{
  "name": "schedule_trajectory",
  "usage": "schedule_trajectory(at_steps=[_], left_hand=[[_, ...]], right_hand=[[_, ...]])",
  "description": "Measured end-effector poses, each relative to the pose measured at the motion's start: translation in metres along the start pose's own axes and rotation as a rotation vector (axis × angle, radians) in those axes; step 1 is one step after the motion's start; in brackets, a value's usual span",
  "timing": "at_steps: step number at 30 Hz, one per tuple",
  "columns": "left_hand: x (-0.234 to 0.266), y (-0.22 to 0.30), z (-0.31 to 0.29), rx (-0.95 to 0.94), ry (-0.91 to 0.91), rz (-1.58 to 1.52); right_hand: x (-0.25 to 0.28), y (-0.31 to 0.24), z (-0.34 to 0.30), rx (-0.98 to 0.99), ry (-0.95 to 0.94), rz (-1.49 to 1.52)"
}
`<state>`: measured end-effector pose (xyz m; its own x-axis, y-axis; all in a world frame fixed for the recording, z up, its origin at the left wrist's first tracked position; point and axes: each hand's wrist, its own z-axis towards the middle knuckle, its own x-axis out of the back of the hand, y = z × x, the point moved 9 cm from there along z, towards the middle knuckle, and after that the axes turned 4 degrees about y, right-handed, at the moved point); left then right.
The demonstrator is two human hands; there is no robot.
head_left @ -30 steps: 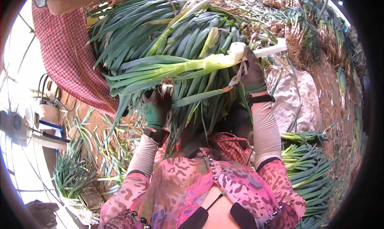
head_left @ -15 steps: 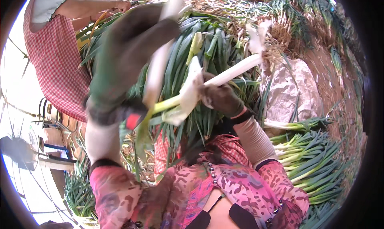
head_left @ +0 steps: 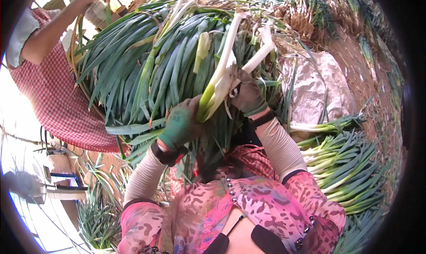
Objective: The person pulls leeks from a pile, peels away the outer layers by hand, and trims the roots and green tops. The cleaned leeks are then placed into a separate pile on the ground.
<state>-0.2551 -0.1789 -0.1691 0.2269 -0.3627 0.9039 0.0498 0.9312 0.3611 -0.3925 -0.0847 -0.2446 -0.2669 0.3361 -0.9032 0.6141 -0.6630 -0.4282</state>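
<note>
My gloved left hand [head_left: 181,121] is closed round the pale green part of a green onion [head_left: 222,61], whose white shaft slants up toward the far side. My gloved right hand [head_left: 249,93] is closed beside it, holding a second green onion [head_left: 259,56] with a white stem that points up and right. A loose pale sheath [head_left: 225,86] lies between the two hands. Both hands are over a big heap of long green onion leaves [head_left: 177,72]. My fingers partly hide where the stalks meet.
Trimmed green onions [head_left: 350,169] lie in a pile at the right, near a crumpled white sack [head_left: 317,90]. Rooted bunches [head_left: 306,10] stand at the far right. A co-worker in a checked apron [head_left: 57,90] is at the left. More leaves [head_left: 100,214] lie at the lower left.
My left hand has come down from its raised, blurred position to beside the right hand, bringing its stalk along. The co-worker's arm has shifted up and left.
</note>
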Motion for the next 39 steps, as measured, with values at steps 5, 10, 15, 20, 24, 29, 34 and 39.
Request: schedule_trajectory(at_steps=[5,10,15,20,24,29,34,39], left_hand=[[0.000,-0.029,0.015,0.202,0.080,-0.369],[0.007,-0.020,0.032,0.299,-0.025,-0.750],[0.023,-0.054,-0.006,0.497,-0.172,-0.745],[0.020,-0.062,-0.040,0.561,-0.220,-0.743],[-0.005,-0.039,-0.046,0.485,-0.341,-0.867],[-0.032,-0.013,-0.057,0.449,-0.433,-0.999],[-0.033,-0.010,-0.063,0.505,-0.485,-1.110],[-0.033,-0.023,-0.063,0.568,-0.417,-1.085]], right_hand=[[-0.075,-0.016,-0.028,0.366,-0.142,-0.592],[-0.032,0.007,-0.029,0.140,-0.065,-0.661],[-0.024,-0.145,-0.084,1.381,0.250,-2.041],[0.045,-0.229,-0.077,0.480,0.015,-0.221],[0.011,-0.212,-0.070,0.889,-0.043,-0.991],[-0.080,-0.125,-0.041,0.343,-0.422,-0.751],[0.046,-0.149,-0.008,0.279,-0.031,-1.314],[0.097,-0.256,-0.071,0.344,-0.007,-0.418]])
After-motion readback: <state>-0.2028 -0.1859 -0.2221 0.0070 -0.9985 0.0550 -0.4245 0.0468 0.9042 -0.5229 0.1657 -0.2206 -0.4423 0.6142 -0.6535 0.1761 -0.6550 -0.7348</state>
